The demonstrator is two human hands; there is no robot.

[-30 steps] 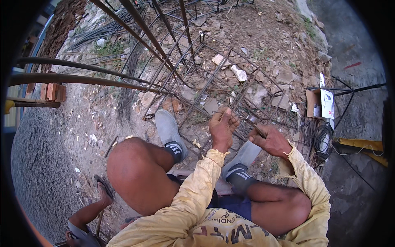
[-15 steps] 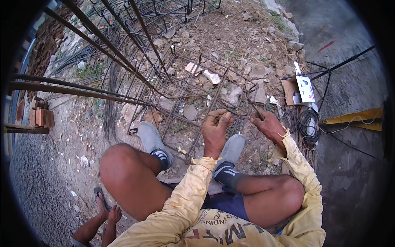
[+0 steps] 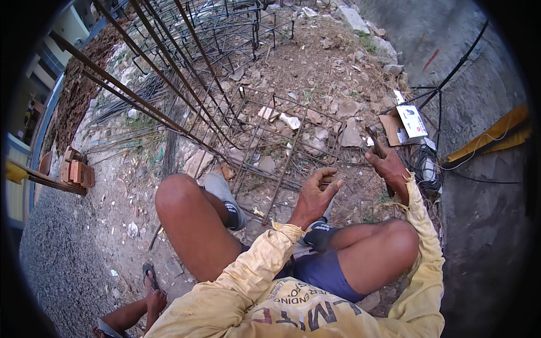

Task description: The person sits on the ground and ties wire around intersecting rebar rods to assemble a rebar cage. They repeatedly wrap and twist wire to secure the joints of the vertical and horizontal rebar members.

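Observation:
My right hand (image 3: pixel 389 166) is closed around a dark metal hand tool that looks like pincers (image 3: pixel 374 139), with the head pointing up and away from me. My left hand (image 3: pixel 314 197) hovers above the near right side of a rebar cage (image 3: pixel 280 179), its fingers half curled and the thumb apart from them. I can make out nothing in it. The cage of thin, rusty bars lies on rubble in front of my feet. My left shoe (image 3: pixel 220 188) is beside it; my left hand and forearm partly cover the right shoe.
Long rebars (image 3: pixel 169 62) slant in from the upper left. More dark cages (image 3: pixel 242 28) lie beyond. At right are an opened carton (image 3: pixel 414 121), coiled cable (image 3: pixel 425 169) and a yellow strip (image 3: pixel 490 135). Bricks (image 3: pixel 78 169) are stacked left. Another person's foot (image 3: pixel 149 279) shows lower left.
My right hand has lifted away from the cage with the tool, toward the carton. My left hand has drawn back toward me and its fingers have loosened. The view has shifted.

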